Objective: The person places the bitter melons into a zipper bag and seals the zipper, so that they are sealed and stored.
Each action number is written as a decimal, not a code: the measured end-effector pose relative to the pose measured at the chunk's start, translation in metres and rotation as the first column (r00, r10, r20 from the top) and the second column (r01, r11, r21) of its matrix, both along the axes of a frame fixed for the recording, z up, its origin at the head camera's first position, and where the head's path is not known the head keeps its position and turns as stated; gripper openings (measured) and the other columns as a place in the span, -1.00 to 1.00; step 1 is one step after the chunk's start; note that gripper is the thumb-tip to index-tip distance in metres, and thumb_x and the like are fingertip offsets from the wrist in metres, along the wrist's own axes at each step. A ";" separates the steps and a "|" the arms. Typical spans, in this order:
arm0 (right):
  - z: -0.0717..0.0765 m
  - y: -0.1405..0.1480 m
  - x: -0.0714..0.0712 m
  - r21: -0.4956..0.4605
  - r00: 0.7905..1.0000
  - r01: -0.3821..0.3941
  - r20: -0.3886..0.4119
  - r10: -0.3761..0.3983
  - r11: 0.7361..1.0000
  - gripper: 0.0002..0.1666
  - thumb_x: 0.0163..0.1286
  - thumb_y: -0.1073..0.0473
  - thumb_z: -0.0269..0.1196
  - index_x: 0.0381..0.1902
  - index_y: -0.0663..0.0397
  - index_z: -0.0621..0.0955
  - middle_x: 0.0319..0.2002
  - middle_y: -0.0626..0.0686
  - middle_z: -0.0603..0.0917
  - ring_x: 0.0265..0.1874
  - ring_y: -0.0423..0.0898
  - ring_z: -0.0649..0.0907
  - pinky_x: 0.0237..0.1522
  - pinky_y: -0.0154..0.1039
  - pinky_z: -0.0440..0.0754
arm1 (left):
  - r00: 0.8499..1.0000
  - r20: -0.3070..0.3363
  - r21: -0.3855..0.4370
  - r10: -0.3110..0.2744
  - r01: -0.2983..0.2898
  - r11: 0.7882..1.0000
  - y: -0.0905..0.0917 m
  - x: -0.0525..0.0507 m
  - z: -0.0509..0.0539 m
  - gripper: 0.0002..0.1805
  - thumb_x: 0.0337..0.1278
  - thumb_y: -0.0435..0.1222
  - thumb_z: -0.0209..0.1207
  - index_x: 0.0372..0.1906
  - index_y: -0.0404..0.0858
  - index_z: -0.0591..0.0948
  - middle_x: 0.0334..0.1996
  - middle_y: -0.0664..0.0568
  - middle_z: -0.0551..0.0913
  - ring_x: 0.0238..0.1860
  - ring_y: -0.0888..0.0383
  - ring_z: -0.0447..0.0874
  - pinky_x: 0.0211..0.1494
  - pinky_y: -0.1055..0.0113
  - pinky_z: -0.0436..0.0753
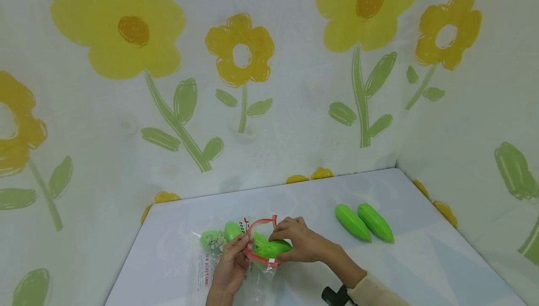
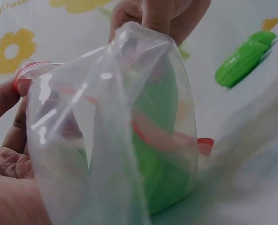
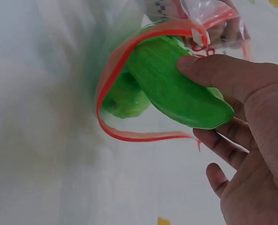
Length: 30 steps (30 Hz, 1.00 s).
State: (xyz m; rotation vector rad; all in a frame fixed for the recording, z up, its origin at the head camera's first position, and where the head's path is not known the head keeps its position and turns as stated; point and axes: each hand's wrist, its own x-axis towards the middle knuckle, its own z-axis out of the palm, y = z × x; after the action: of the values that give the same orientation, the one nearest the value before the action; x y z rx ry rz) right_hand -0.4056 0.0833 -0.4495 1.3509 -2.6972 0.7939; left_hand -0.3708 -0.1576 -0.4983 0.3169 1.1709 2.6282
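A clear plastic bag (image 1: 252,282) with a red zip edge (image 3: 112,75) lies with its mouth spread towards the right. The left hand (image 1: 230,266) pinches the bag's edge at the mouth. Between thumb and fingers, the right hand (image 1: 305,243) grips a green cucumber-like piece (image 3: 176,82), partly inside the opening. Another green piece (image 3: 126,98) shows behind it within the bag, and more green shapes (image 1: 233,231) show through the plastic at the far left end. The left wrist view sees the held piece through cloudy plastic.
Two similar green pieces (image 1: 353,222) (image 1: 376,222) lie side by side on the white table (image 1: 421,268), right of the hands. A black object (image 1: 335,295) is near the right sleeve. A flower-patterned cloth (image 1: 286,109) stands behind and beside the table.
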 end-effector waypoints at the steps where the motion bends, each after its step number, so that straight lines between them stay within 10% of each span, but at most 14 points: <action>1: 0.000 0.002 0.000 -0.018 1.000 0.006 0.003 -0.006 1.000 -0.54 0.17 -0.04 0.52 0.03 -0.12 0.72 -0.02 -0.23 0.63 0.06 -0.24 0.48 -0.01 -0.12 0.29 | 1.000 0.000 -0.010 0.005 -0.005 1.000 0.000 0.000 0.001 -0.65 0.56 -0.34 -0.07 -0.20 -0.12 0.74 -0.31 0.18 0.74 -0.34 0.40 0.66 -0.32 0.55 0.56; 12: -0.004 0.004 -0.004 -0.063 0.997 0.049 0.071 -0.044 0.997 -0.55 0.14 0.01 0.53 0.02 -0.16 0.73 -0.03 -0.28 0.63 0.06 -0.27 0.49 0.00 -0.11 0.29 | 0.995 -0.006 -0.153 0.095 -0.095 0.984 -0.003 -0.001 0.006 -0.74 0.48 -0.32 0.04 -0.26 -0.06 0.73 -0.37 0.20 0.72 -0.38 0.37 0.62 -0.36 0.51 0.51; 30: -0.012 -0.012 0.000 -0.067 0.991 0.044 0.131 -0.035 0.997 -0.53 0.18 0.10 0.51 0.08 -0.13 0.71 -0.03 -0.36 0.67 0.02 -0.30 0.47 -0.08 -0.20 0.29 | 0.998 -0.005 -0.039 0.061 -0.061 0.997 -0.004 0.000 0.000 -0.68 0.54 -0.34 -0.03 -0.22 -0.11 0.75 -0.35 0.17 0.72 -0.35 0.36 0.64 -0.31 0.53 0.56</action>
State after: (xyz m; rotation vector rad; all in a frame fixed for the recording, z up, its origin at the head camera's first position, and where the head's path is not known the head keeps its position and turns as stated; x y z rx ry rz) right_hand -0.4058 0.0709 -0.4614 1.2700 -2.7532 0.9962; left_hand -0.3709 -0.1618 -0.4983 0.2831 1.2502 2.6544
